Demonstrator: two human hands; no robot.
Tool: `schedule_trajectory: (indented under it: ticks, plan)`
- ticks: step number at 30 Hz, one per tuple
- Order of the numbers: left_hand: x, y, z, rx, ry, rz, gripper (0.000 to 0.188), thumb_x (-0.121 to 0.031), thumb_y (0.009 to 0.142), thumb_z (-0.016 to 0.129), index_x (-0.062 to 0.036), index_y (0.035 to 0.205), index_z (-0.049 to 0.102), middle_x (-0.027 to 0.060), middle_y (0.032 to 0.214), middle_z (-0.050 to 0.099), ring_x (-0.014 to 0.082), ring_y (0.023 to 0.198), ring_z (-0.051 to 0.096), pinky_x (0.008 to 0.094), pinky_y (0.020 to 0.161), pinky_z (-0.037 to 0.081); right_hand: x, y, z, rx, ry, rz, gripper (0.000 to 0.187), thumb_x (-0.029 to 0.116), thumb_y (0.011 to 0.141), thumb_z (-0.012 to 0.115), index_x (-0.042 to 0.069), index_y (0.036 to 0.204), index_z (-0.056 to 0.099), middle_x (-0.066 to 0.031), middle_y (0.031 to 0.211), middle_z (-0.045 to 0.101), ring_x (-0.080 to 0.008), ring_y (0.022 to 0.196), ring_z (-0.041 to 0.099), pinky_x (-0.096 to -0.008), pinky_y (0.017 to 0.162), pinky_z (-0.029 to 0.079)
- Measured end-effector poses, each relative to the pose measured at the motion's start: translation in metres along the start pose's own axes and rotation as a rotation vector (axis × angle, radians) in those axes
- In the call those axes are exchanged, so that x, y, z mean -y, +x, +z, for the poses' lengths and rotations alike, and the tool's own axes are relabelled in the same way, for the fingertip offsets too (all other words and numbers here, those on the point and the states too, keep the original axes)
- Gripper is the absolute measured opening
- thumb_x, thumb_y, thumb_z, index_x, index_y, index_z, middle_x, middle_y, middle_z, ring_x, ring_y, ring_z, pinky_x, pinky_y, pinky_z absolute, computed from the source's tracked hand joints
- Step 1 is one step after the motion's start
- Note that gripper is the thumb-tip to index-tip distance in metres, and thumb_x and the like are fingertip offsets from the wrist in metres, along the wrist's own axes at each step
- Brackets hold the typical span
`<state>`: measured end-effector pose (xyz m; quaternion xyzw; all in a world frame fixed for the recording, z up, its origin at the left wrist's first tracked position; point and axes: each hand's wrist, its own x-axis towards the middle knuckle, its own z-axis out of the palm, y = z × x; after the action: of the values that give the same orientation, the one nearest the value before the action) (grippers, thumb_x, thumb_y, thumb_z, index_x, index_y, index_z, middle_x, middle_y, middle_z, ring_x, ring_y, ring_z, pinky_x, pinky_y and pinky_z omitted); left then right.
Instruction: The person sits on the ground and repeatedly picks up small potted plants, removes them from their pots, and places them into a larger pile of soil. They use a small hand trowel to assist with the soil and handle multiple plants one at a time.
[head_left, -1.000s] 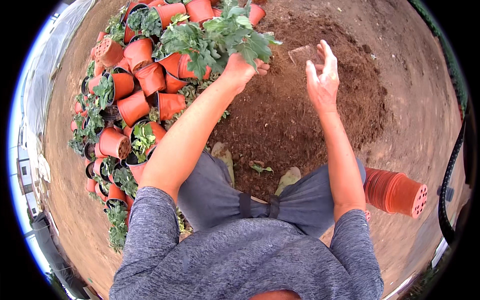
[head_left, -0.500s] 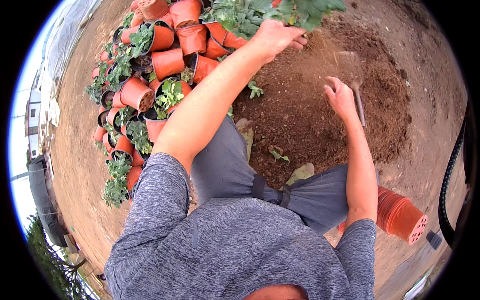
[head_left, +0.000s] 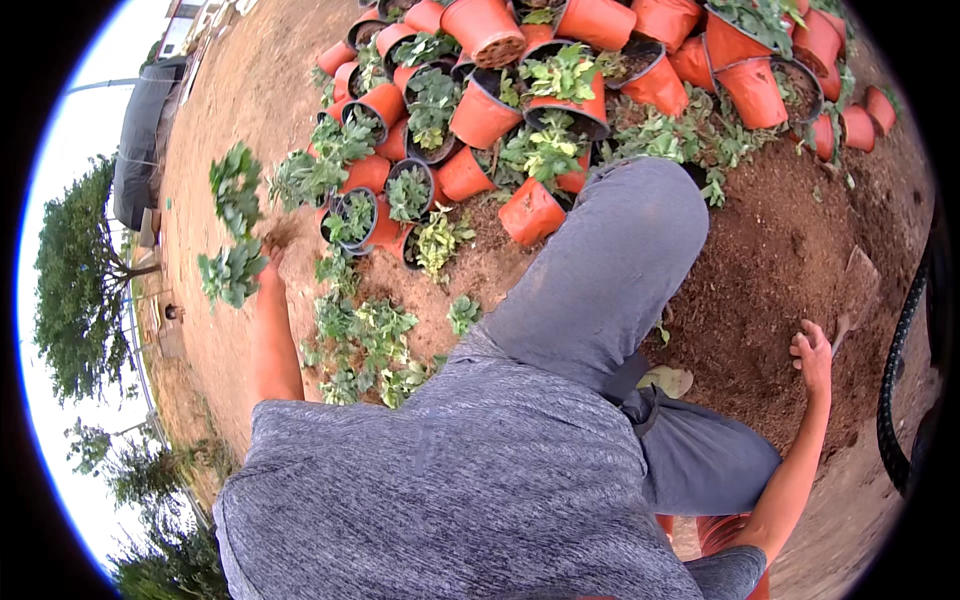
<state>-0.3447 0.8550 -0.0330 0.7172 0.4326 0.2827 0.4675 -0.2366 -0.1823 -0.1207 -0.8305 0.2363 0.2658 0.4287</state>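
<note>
Out to the far left with the left hand (head_left: 270, 265), arm extended, apparently closed around the lower stem of a leafy plant (head_left: 235, 195). Seemingly held clear of the ground (head_left: 250, 110), with leaves spread outward and a blurred brown clump, perhaps roots or loose soil, just beside the fingers: likely taken by the base to spare the leaves. Exact finger positions partly hidden by foliage; cannot tell how firm the hold.

Low at the right with the right hand (head_left: 812, 352), fingers loosely half curled, nothing seen in their grasp. Just beside it, a trowel (head_left: 859, 282), blade resting on the brown soil heap (head_left: 750, 270), handle toward the hand, presumably for easy reach. Cannot tell whether touching.

Between the arms, a bent, grey-trousered leg (head_left: 610, 260). Beyond the knee, a jumble of orange-red pots (head_left: 485, 110), many tipped sideways, probably from being piled loosely. Nearer the body, loose greenery (head_left: 375, 335) spread without pots. Beside the right elbow, partly hidden, a stack of reddish pots (head_left: 722, 532), seemingly nested to save room.
</note>
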Motion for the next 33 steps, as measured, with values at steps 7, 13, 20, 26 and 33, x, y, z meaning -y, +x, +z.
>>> schedule_trajectory:
  ticks: [7, 13, 20, 26, 33]
  plan:
    - [0.08, -0.114, -0.093, -0.056, 1.013, -0.456, 0.058, -0.034, 0.079, 0.071, 0.0074, 0.117, 0.059, 0.0194, 0.112, 0.065, 0.025, 0.098, 0.065, 0.0416, 0.088, 0.052, -0.011, 0.002, -0.007, -0.136, 0.059, -0.007, 0.044, 0.025, 0.095, 0.055, 0.004, 0.133, 0.05, -0.0035, 0.099, 0.063, -0.0096, 0.078, 0.06, -0.0205, 0.056, 0.045]
    - [0.155, -0.162, 0.124, 0.432, 1.104, -0.045, 0.071, -0.044, 0.076, 0.071, -0.003, 0.129, 0.047, 0.0219, 0.116, 0.062, 0.04, 0.107, 0.06, 0.0451, 0.092, 0.047, -0.009, 0.007, -0.001, -0.156, -0.028, -0.087, 0.042, 0.021, 0.094, 0.056, 0.003, 0.131, 0.05, -0.0035, 0.096, 0.062, -0.0092, 0.075, 0.061, -0.0205, 0.053, 0.045]
    - [0.143, -0.141, 0.199, 0.334, 1.282, -0.232, 0.064, -0.041, 0.079, 0.066, -0.002, 0.125, 0.043, 0.026, 0.11, 0.063, 0.0407, 0.102, 0.063, 0.0472, 0.09, 0.049, -0.01, -0.009, 0.005, -0.16, -0.093, -0.104, 0.039, 0.018, 0.094, 0.056, 0.002, 0.129, 0.052, -0.0026, 0.088, 0.06, -0.0083, 0.07, 0.059, -0.0195, 0.05, 0.044]
    - [0.09, -0.173, 0.176, 0.312, 1.108, -0.125, 0.058, -0.035, 0.077, 0.072, -0.0031, 0.121, 0.051, 0.0181, 0.114, 0.064, 0.036, 0.106, 0.061, 0.0445, 0.091, 0.047, -0.008, -0.012, 0.014, -0.15, -0.103, -0.09, 0.039, 0.019, 0.094, 0.057, 0.003, 0.129, 0.053, -0.0039, 0.086, 0.061, -0.0091, 0.068, 0.059, -0.0215, 0.05, 0.045]
    - [0.064, -0.153, 0.139, -0.004, 0.907, 0.197, 0.053, -0.034, 0.079, 0.073, -0.0082, 0.121, 0.053, 0.0163, 0.109, 0.062, 0.0347, 0.102, 0.059, 0.0442, 0.087, 0.047, 0.002, -0.01, 0.02, -0.102, -0.063, -0.073, 0.04, 0.018, 0.094, 0.055, 0.001, 0.129, 0.051, -0.0035, 0.086, 0.06, -0.009, 0.068, 0.057, -0.021, 0.05, 0.044]
